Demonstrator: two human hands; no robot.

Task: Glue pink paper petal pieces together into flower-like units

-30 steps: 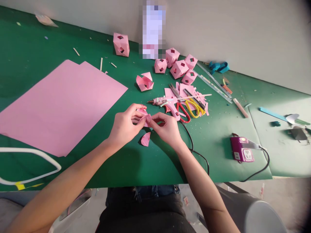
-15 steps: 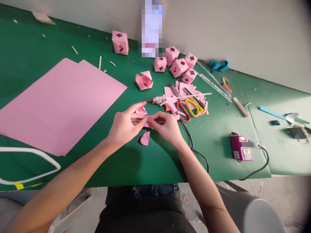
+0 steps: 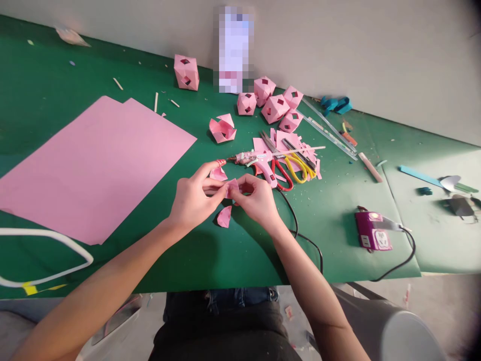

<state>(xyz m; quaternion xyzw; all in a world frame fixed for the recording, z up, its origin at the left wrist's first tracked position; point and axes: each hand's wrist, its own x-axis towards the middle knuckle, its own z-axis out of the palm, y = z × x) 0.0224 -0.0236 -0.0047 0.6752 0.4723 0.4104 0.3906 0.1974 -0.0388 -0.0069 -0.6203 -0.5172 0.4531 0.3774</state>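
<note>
Between my two hands is a small folded piece of pink paper (image 3: 232, 187), pinched at its edges. My left hand (image 3: 193, 195) grips it from the left with thumb and fingers; its raised index finger has a red-and-white wrap at the tip. From the right, my right hand (image 3: 257, 198) pinches the same piece. Just beyond the left fingers lies a folded pink paper part (image 3: 218, 174), and another pink paper part (image 3: 224, 216) rests on the table just below the hands. A pink hot glue gun (image 3: 259, 159) lies beyond my right hand. A half-built pink paper shape (image 3: 222, 131) sits farther back.
Scissors (image 3: 300, 168) and a box cutter (image 3: 298, 153) lie on pink scraps. Finished pink paper shapes (image 3: 276, 109) cluster near the wall by a blurred upright screen (image 3: 233, 50). Large pink sheets (image 3: 97, 165) lie left; a purple power adapter (image 3: 372, 230) sits right, its cable trailing.
My fingers have shifted slightly on the small pink piece, which now shows more upright between the thumbs. The folded part beyond my left fingers is more exposed. The other things stay in place.
</note>
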